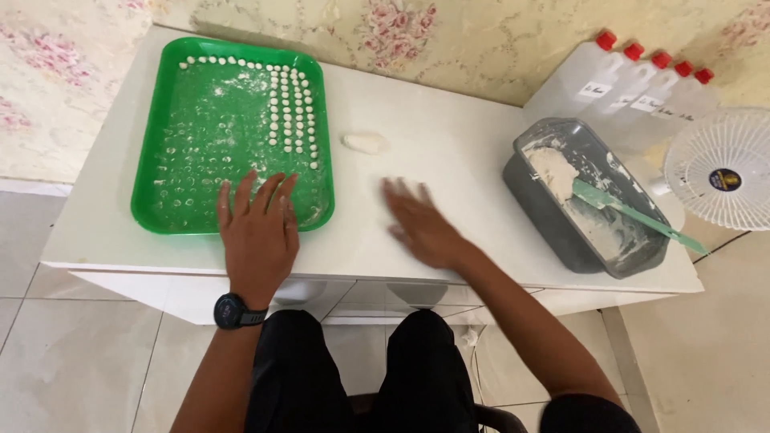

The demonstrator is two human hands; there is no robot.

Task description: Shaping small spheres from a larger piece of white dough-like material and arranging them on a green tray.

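My left hand (257, 232) lies flat with fingers spread over the near right corner of a green tray (156, 144). Rows of small white dough balls (290, 108) fill the tray's far right part, with floury marks across the rest. My right hand (421, 228) rests palm down, fingers apart, on the white table (457, 136), slightly blurred. A small lump of white dough (363, 143) lies on the table beyond it, apart from both hands. Neither hand holds anything.
A grey rectangular tub (593, 200) with dough remains and a green spatula (634, 212) sits at the right. Several clear bottles with red caps (634, 80) stand behind it. A white fan (722, 168) is at the far right edge. Floral wallpaper backs the table.
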